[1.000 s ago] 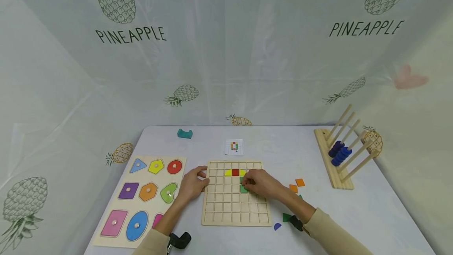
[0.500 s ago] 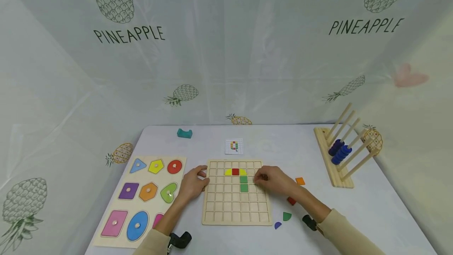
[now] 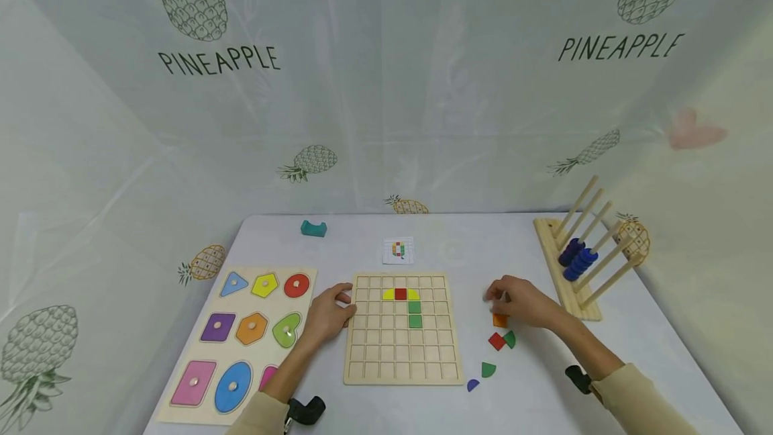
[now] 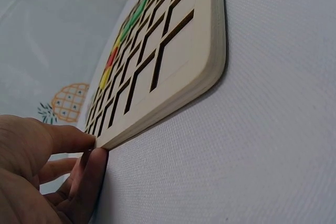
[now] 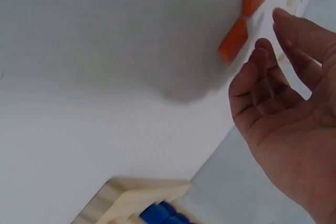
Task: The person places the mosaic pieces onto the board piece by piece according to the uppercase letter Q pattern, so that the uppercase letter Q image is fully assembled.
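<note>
A wooden grid board (image 3: 362, 373) lies flat on the table. Two yellow pieces flank a red square (image 3: 400, 294) in it, and two green squares (image 3: 415, 321) run down below the right yellow one. My left hand (image 3: 326, 315) grips the board's left edge; the left wrist view has thumb and finger pinching its rim (image 4: 163, 106). To the board's right, my right hand (image 3: 522, 301) hovers over the orange tiles (image 3: 500, 320), fingers loosely bent and apart from them. Nothing sits between its fingers in the right wrist view, where both orange tiles (image 5: 233, 40) show.
Near the right hand lie a loose red square (image 3: 497, 341), green quarter rounds (image 3: 488, 370) and a purple half round (image 3: 473, 385). A pattern card (image 3: 398, 250) sits behind the board. A knobbed shape puzzle (image 3: 226, 348) stands left, a peg rack (image 3: 568, 274) right, a teal block (image 3: 313, 228) behind.
My right hand has left the lower green square on the board and travelled right to the loose tiles. My left hand has stayed at the board's edge.
</note>
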Available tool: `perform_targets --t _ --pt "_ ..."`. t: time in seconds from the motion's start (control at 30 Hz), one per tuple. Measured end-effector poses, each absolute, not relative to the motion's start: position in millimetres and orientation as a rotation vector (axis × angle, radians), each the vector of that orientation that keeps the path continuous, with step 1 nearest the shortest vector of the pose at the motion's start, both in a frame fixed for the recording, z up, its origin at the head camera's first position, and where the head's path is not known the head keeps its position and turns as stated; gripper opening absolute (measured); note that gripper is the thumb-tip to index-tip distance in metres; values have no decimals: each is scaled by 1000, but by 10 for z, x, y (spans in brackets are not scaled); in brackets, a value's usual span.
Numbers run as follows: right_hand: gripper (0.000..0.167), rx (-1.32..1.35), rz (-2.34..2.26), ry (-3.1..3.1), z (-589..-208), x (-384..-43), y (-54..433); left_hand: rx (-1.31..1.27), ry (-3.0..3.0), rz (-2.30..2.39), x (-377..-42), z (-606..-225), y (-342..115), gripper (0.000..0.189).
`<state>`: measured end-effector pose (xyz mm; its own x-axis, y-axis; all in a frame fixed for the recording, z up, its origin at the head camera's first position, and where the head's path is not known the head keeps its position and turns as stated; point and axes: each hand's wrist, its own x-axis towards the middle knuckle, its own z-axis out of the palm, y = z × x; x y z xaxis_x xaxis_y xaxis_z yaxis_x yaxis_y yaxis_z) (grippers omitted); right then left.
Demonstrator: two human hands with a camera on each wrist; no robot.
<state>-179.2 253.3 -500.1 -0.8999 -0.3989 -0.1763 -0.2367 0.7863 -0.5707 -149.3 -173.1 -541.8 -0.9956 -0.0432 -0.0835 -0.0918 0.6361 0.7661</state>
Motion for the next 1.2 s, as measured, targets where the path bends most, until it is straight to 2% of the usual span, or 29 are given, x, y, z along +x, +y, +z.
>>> perform_targets --t 0.33,1.2 --pt "21 -582 -786 2657 -5034 -1776 2844 -123 2779 1316 -1488 -5418 -1739 47" --pt "19 -612 -917 2609 -5113 -1825 2918 -101 2791 1307 -1459 -5371 -1730 46"
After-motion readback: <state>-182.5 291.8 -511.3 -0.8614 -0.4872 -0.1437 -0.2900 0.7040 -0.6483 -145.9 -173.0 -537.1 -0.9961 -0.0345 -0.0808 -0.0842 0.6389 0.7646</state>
